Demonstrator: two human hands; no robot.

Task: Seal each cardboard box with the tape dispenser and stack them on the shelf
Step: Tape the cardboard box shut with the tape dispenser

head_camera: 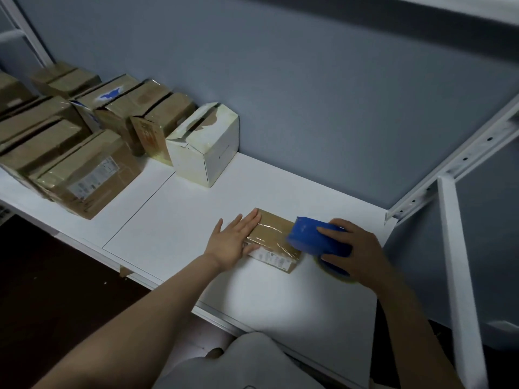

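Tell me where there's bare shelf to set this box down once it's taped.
Bare shelf runs from the white box along the wall to the right-hand frame, behind the small box being taped. Another free patch lies between the labelled brown box and the left hand. The left end is packed with boxes.

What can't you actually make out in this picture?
All in the head view:
- Print on the white label of the small flat brown cardboard box: too small and blurred to read.
- That box's left end: covered by the left hand.
- Much of the blue plastic tape dispenser and most of its tape roll: hidden under the right hand.
- The far-left brown cardboard box: cut off by the frame's left edge.
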